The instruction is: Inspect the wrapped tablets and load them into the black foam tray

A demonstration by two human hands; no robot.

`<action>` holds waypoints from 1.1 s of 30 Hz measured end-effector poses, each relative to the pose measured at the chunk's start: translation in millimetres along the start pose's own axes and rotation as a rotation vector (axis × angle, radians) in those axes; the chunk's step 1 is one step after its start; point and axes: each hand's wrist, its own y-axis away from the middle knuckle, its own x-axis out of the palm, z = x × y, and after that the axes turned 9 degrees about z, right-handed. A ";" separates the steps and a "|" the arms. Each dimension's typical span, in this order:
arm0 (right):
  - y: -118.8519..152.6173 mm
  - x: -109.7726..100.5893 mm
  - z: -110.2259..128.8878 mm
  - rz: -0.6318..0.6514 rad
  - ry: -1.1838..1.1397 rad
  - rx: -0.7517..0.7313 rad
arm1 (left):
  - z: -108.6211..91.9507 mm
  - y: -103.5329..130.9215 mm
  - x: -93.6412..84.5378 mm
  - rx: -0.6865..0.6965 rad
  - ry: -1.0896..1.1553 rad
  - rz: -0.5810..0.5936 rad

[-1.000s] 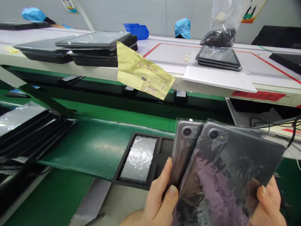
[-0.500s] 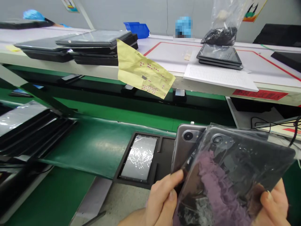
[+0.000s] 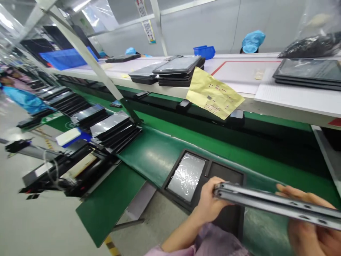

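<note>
Head view: two phones (image 3: 274, 204) held edge-on and flat, stacked one on the other, above the black tray (image 3: 183, 193) on the green belt (image 3: 149, 156). Left hand (image 3: 209, 204) closed around the stack's near end, fingers curled over the top edge; right hand (image 3: 309, 234) under the far end, fingers (image 3: 289, 192) showing above the stack, grip partly out of frame. Tray: left pocket holds a film-wrapped phone (image 3: 186, 176); right pocket (image 3: 226, 174) appears vacant, partly masked by the left hand. Handling advice, as judgement: keep both ends supported, keep the two units aligned so the wrap does not slide, and lower level over a pocket rather than tilting in. Not legible: phone faces, whether wrap covers both units, the stack's far end (cut off at the right edge), the tray's near side behind wrist and sleeve (image 3: 210, 245). Yellow sheet (image 3: 214, 92) hangs off the shelf (image 3: 290, 99); its markings are too small to read.
</note>
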 end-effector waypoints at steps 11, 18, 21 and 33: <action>-23.7 45.0 4.7 0.502 -0.002 -0.438 | 27.5 -18.6 -35.0 0.171 0.132 -0.160; -27.4 40.7 13.4 0.555 -0.018 -0.478 | 19.3 -20.4 -34.2 0.217 0.093 -0.131; -26.4 37.4 16.1 0.567 -0.004 -0.486 | 17.3 -19.8 -35.4 0.212 0.070 -0.110; -11.0 14.6 50.7 0.385 0.371 -0.348 | -16.2 -25.0 -35.2 0.383 -0.174 -0.040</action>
